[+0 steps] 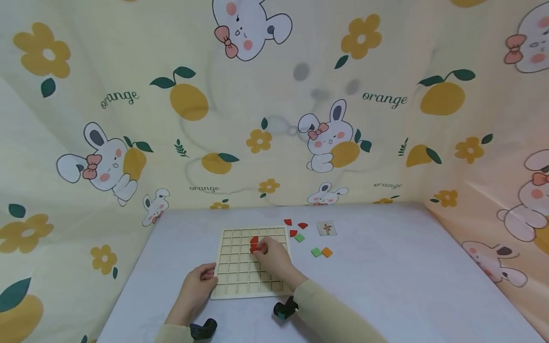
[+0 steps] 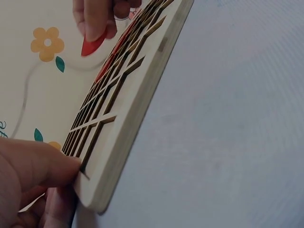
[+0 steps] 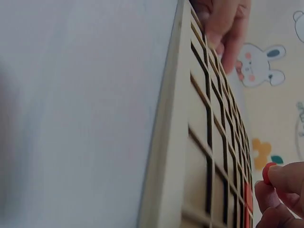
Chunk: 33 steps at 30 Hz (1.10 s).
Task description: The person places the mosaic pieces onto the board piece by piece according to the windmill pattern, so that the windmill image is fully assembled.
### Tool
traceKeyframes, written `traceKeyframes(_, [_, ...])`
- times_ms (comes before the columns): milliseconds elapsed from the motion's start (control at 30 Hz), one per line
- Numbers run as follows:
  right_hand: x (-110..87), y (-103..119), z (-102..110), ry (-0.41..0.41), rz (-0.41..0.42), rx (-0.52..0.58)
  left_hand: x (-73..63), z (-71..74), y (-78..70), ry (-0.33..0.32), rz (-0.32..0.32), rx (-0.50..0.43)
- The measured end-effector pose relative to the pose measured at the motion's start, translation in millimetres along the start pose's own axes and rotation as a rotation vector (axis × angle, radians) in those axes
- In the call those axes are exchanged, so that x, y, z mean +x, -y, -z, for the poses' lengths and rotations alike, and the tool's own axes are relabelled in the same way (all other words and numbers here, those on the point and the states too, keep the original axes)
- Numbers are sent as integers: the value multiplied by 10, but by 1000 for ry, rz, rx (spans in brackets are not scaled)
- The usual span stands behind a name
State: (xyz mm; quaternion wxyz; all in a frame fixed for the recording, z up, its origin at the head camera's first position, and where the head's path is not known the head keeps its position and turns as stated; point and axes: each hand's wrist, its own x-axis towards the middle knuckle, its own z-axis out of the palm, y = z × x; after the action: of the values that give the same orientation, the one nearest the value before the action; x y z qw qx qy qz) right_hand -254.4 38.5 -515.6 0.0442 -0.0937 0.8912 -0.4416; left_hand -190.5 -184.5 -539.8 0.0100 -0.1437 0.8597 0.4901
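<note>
A square wooden grid board [image 1: 236,288] lies on the white table. My left hand [image 1: 197,288] holds its left edge, with the thumb [image 2: 57,164] over the rim near a corner and the other fingers curled at the side. Above the upper middle of the grid, my right hand [image 1: 274,259] pinches a small red piece [image 2: 91,46] between thumb and fingertips. Red pieces [image 1: 254,240] sit in grid cells just beside those fingertips; the right hand partly hides them. In the right wrist view the pinched piece shows only as a red edge.
Right of the board lie loose red pieces [image 1: 302,226], green squares [image 1: 316,252] and an orange square [image 1: 327,252]. A small card [image 1: 327,228] with a gridded picture lies behind them. A patterned cloth [image 1: 283,143] with rabbits and oranges hangs around the table.
</note>
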Motion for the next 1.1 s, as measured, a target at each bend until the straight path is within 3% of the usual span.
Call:
traceKeyframes(433, [-11,136,-231,6,17,-76,33,-14,30,3,-6,2])
traceKeyframes(767, [-6,209,-252,11,-16,-95,7,24,4,15,-4,-8])
traceKeyframes(1100, [10,189,-259,57,11,-142,10,14,11,12,3,-10])
